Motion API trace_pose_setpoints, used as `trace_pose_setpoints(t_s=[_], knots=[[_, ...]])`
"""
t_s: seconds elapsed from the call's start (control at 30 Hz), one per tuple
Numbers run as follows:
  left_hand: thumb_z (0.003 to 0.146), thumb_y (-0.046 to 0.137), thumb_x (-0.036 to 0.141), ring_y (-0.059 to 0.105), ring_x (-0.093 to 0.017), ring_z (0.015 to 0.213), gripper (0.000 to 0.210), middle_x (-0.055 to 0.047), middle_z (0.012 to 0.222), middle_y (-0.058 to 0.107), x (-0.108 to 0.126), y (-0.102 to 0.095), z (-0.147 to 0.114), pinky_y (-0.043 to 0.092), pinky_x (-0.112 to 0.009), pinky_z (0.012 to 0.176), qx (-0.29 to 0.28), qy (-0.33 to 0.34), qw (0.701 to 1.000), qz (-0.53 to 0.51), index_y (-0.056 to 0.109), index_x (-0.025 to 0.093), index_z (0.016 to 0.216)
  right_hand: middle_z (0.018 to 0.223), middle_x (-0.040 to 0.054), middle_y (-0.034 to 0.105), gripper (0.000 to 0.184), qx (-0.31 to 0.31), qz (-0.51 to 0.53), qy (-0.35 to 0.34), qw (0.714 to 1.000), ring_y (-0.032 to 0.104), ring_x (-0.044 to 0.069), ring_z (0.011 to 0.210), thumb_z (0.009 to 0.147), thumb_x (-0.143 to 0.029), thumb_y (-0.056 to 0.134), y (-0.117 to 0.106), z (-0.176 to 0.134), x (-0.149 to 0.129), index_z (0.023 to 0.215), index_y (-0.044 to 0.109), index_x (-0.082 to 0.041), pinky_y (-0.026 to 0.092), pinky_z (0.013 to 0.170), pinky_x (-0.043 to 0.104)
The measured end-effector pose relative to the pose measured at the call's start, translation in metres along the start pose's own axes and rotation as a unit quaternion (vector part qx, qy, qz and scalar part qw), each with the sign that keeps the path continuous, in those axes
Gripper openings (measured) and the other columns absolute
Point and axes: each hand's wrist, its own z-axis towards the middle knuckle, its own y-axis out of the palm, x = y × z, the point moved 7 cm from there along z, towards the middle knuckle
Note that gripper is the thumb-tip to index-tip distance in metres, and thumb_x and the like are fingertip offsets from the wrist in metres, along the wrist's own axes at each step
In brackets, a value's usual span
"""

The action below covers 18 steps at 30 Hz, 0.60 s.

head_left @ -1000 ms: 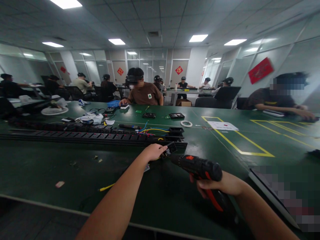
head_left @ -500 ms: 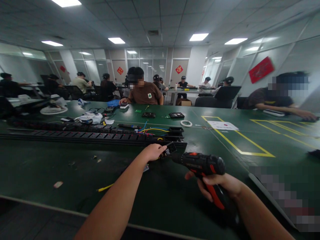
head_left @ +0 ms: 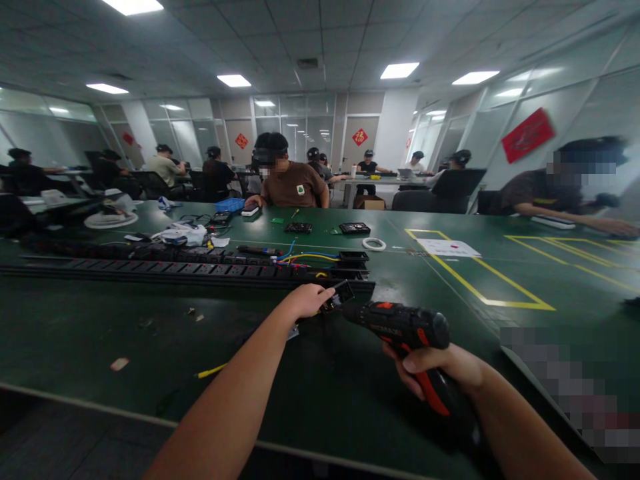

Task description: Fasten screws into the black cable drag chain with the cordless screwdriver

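Note:
My right hand (head_left: 435,370) is wrapped round the grip of a black and orange cordless drill (head_left: 400,327), which points left. Its front end is right at a small black frame-like part (head_left: 343,293) that my left hand (head_left: 311,301) pinches between thumb and fingers. Whether the bit touches the part I cannot tell. Just behind the left hand lies a long black power strip (head_left: 210,269) with a row of sockets. Blue and yellow wires (head_left: 310,257) run beside its right end to small black housings (head_left: 353,257).
Yellow tape outlines (head_left: 493,303) mark the green table (head_left: 320,400) on the right, with a white sheet (head_left: 447,248) there. A white ring (head_left: 373,244) and black modules (head_left: 355,228) lie farther back. A person (head_left: 290,180) sits opposite, another (head_left: 555,193) at the right.
The index finger of my right hand has curled in toward the drill's grip. The drill and the black part hold nearly the same place; the view has shifted slightly.

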Motion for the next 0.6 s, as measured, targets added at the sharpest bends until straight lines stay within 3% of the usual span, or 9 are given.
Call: trace_pose_setpoints(t_s=[0.6], knots=[[0.099, 0.035, 0.063, 0.069, -0.026, 0.098, 0.059, -0.011, 0.108, 0.075, 0.0012, -0.0001, -0.0007, 0.048, -0.029, 0.079, -0.004, -0.001, 1.0, -0.004, 0.075, 0.019, 0.103, 0.054, -0.001, 0.066, 0.028, -0.012, -0.019, -0.002, 1.0, 0.056, 0.012, 0.042, 0.068, -0.032, 0.071, 0.0022, 0.0001, -0.0032, 0.087, 0.057, -0.017, 0.038, 0.044, 0.021]])
